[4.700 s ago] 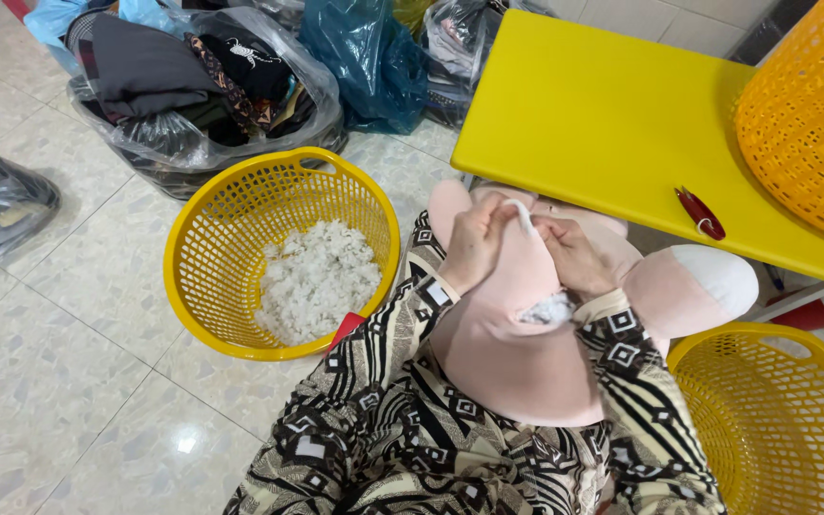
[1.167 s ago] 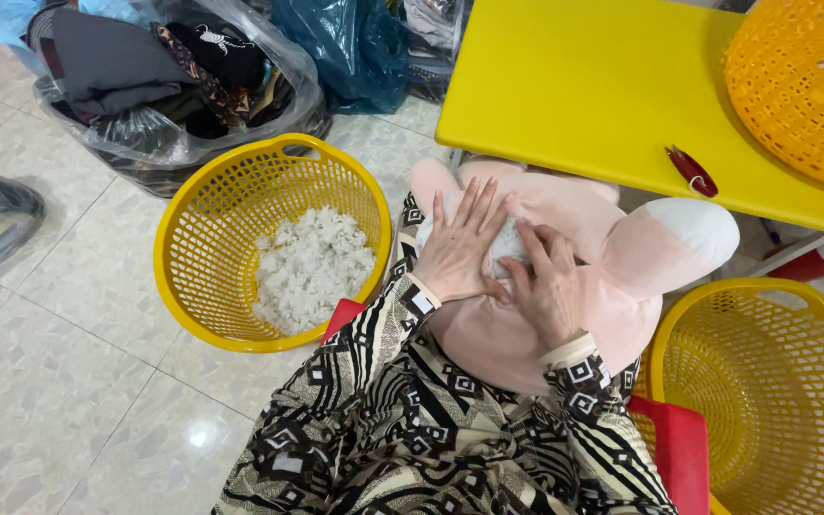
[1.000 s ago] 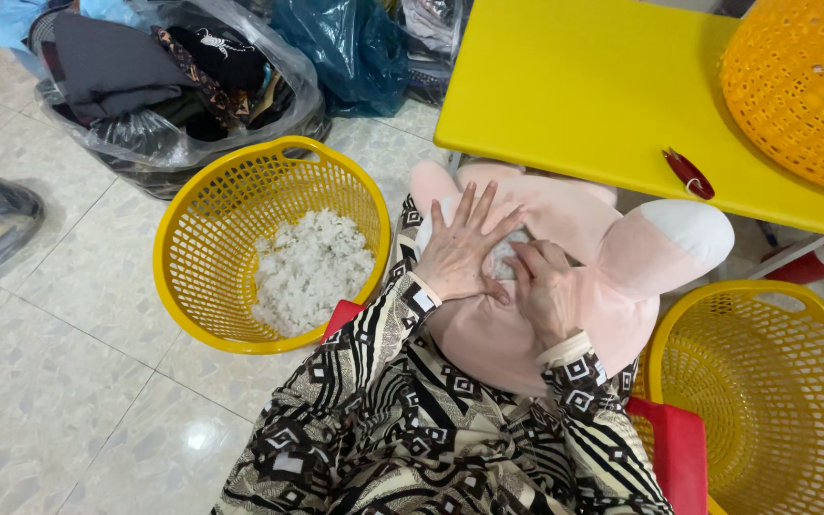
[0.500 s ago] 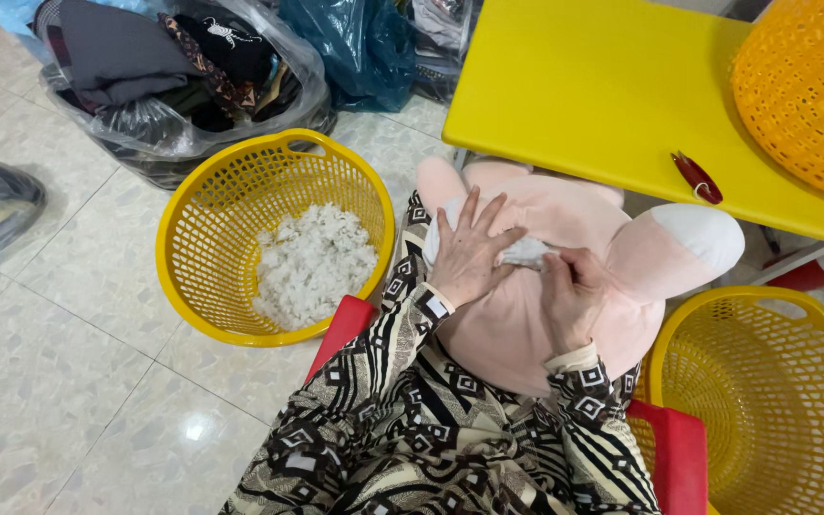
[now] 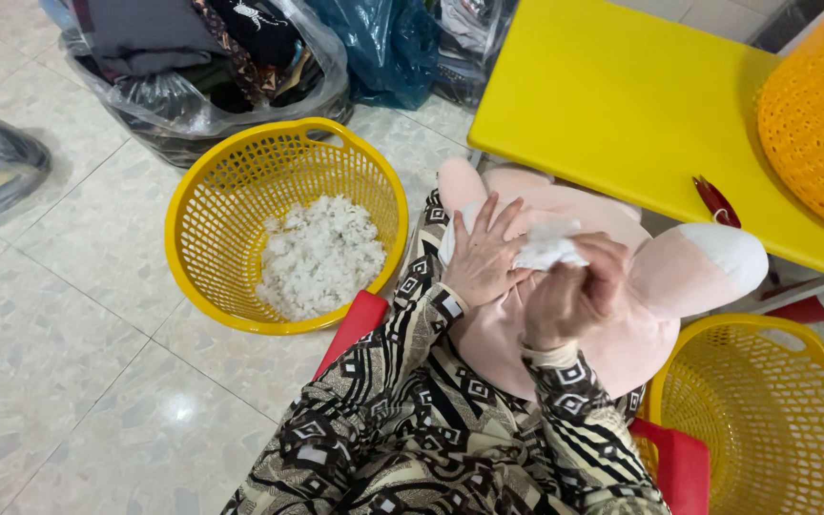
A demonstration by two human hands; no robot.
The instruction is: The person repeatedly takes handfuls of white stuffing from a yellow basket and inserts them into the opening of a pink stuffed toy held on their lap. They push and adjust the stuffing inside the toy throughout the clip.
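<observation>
Apparently white stuffing [image 5: 547, 246] sits pinched between both hands [image 5: 526, 277].

You have the pink plush toy [image 5: 612, 324] lying across your lap, a tuft of white stuffing [image 5: 547, 246] sticking out of its upper side.

Views: one, worn on the person's head.
Facing: steeply down over the lap.
Nearness: close; sleeves fill bottom edge.
Frame: yellow basket [image 5: 283, 224] at 10 o'clock, yellow table [image 5: 622, 114] at 1 o'clock.
</observation>
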